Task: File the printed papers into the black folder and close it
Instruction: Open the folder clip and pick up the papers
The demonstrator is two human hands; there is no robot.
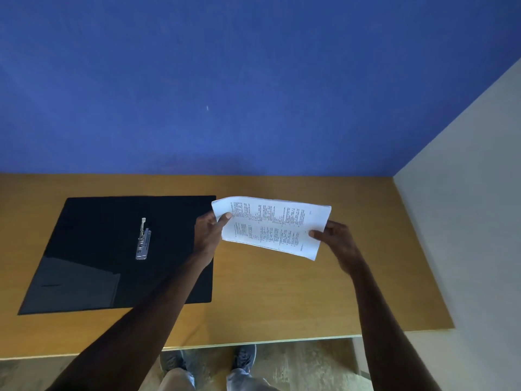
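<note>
The black folder [93, 249] lies open and flat on the left half of the wooden table [282, 300]. A silver metal fastener clip [143, 241] sits along its middle fold. The printed papers [270, 225], a thin white stack with text, hang in the air just right of the folder, above the table. My left hand [208, 232] pinches their left edge, thumb on top. My right hand [338, 241] grips their lower right corner. The sheets bend slightly between both hands.
A blue wall [253, 80] rises behind the table and a grey wall [465, 221] bounds its right side. The table's front edge runs near my feet [242, 359], which show on the floor below.
</note>
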